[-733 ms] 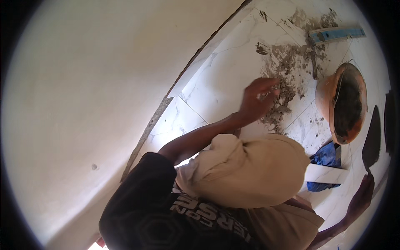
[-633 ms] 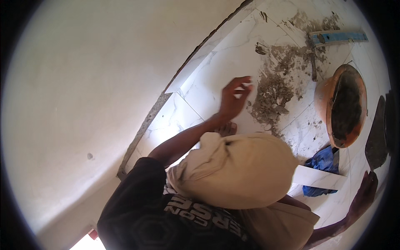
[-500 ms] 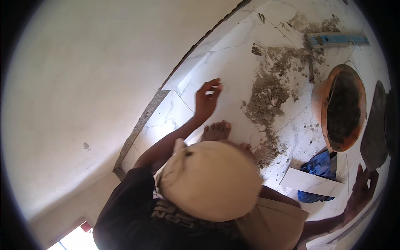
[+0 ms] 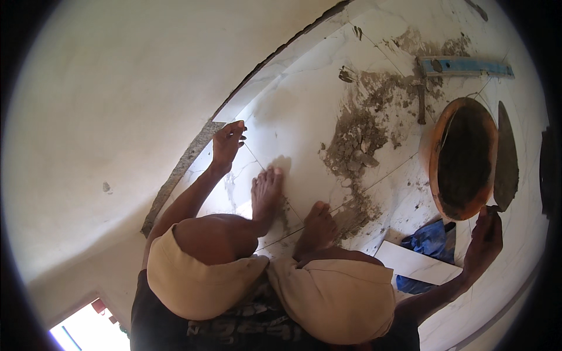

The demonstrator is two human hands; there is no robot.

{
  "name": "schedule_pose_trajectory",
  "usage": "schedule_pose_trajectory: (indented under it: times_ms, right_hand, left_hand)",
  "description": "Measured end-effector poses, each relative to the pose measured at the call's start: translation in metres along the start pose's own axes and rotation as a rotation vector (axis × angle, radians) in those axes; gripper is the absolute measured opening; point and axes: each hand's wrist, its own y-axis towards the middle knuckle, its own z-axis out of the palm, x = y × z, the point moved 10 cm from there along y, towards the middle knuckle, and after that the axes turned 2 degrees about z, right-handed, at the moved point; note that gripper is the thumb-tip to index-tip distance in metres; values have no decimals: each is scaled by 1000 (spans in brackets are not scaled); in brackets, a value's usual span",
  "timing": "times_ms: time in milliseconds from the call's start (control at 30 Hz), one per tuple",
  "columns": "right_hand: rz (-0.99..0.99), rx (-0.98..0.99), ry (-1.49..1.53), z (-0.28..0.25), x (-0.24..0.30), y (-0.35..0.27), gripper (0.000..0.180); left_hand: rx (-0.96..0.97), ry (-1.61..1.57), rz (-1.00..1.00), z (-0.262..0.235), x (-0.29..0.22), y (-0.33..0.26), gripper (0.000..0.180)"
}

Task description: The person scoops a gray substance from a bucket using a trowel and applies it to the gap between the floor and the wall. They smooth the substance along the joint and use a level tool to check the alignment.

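My left hand point(image 4: 229, 142) hangs beside the wall's foot, close to a rough mortar edge point(image 4: 196, 147). Its fingers are loosely bent and apart, with nothing visible in them. On the far right, my right hand point(image 4: 485, 235) is closed at the narrow end of a trowel point(image 4: 506, 161); the handle is hidden in the fingers. The grey blade points away from me, alongside an orange basin point(image 4: 435, 169) holding dark mortar point(image 4: 465, 161). Below the basin, a white tile piece point(image 4: 415, 263) lies across a blue plastic bag point(image 4: 432, 241).
Wet mortar point(image 4: 357, 143) is smeared over the white marbled floor tiles point(image 4: 298, 126). A hammer point(image 4: 421, 96) lies against a blue level-like bar point(image 4: 468, 66) at the far right. My bare feet point(image 4: 268, 190) stand between the wall point(image 4: 117, 88) and the mortar. A dark object point(image 4: 548, 172) borders the right edge.
My left hand has moved left toward the wall. My right hand and the trowel now appear farther left, close against the basin. The view has shifted, and both my knees now show.
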Motion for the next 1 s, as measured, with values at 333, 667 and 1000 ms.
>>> schedule_pose_trajectory:
  times_ms: [333, 667, 1000]
  right_hand:
    - [-180, 41, -115, -8, 61, 15, 17]
    - [-80, 56, -763, -76, 94, -27, 14]
    - [-205, 241, -1121, -79, 96, -48, 9]
  left_hand:
    - [122, -258, -31, 28, 33, 20, 38]
    - [184, -133, 69, 54, 11, 10, 48]
    - [357, -123, 201, 95, -9, 37, 39]
